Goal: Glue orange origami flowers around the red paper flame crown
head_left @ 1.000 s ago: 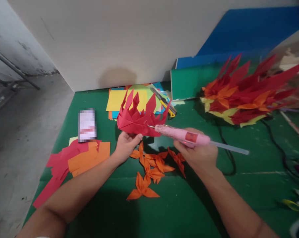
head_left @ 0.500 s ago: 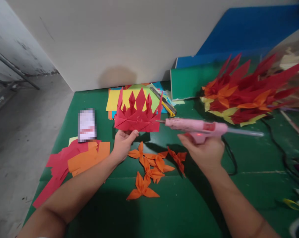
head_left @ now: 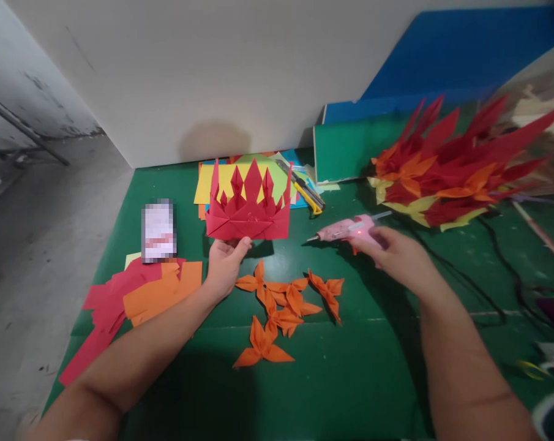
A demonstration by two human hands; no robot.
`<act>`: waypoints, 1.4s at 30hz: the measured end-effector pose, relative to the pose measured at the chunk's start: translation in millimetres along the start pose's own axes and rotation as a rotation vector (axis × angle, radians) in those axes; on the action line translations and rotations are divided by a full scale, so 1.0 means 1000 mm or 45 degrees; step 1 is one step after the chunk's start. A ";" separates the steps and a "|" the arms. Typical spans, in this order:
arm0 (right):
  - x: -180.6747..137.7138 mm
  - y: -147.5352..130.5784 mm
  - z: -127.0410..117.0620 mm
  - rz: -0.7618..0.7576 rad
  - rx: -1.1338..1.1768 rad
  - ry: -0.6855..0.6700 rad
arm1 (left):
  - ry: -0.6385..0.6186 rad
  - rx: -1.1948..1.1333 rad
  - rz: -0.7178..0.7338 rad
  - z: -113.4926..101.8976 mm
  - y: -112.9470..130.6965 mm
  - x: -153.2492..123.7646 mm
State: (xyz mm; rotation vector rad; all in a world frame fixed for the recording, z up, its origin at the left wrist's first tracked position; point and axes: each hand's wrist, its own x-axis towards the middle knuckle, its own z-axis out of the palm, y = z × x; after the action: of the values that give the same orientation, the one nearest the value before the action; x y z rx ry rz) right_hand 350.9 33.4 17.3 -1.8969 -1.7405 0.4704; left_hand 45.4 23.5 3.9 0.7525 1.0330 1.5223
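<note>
My left hand [head_left: 224, 263] is closed on the bottom edge of a red folded-paper crown [head_left: 248, 208], held upright above the green table [head_left: 332, 373]. My right hand [head_left: 396, 257] reaches out to the right of it, fingers wrapped round the handle of a pink glue gun [head_left: 345, 229] that rests low over the table with its nozzle pointing left. Several orange folded paper flowers [head_left: 281, 309] lie on the table just below both hands.
Red and orange paper sheets [head_left: 139, 300] lie at the left by a blurred card [head_left: 158, 231]. Coloured sheets [head_left: 212, 180] and a yellow utility knife [head_left: 306, 193] sit behind the crown. A large red-orange paper spray [head_left: 451, 168] fills the right; black cables [head_left: 506, 275] trail there.
The glue gun's nozzle has left the crown; my right hand carried it right and down to the table. My left hand turned the crown upright and level.
</note>
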 end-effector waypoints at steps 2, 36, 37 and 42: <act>0.000 0.006 0.006 -0.013 -0.004 0.048 | 0.000 -0.004 0.019 0.001 0.000 0.000; -0.058 -0.162 0.071 -1.032 -0.254 -0.462 | -0.015 -0.085 0.018 0.003 0.008 -0.003; -0.057 -0.163 0.065 -1.002 -0.163 -0.450 | -0.019 -0.079 0.014 0.003 0.009 -0.004; -0.042 -0.170 0.035 -0.782 0.340 -0.340 | -0.069 -0.041 0.021 0.002 0.008 -0.007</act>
State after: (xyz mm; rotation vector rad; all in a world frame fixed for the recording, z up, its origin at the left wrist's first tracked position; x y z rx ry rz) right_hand 188.8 3.2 85.0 -1.0750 -2.1813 0.6894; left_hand 44.7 17.1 12.3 0.7772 0.9620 1.5207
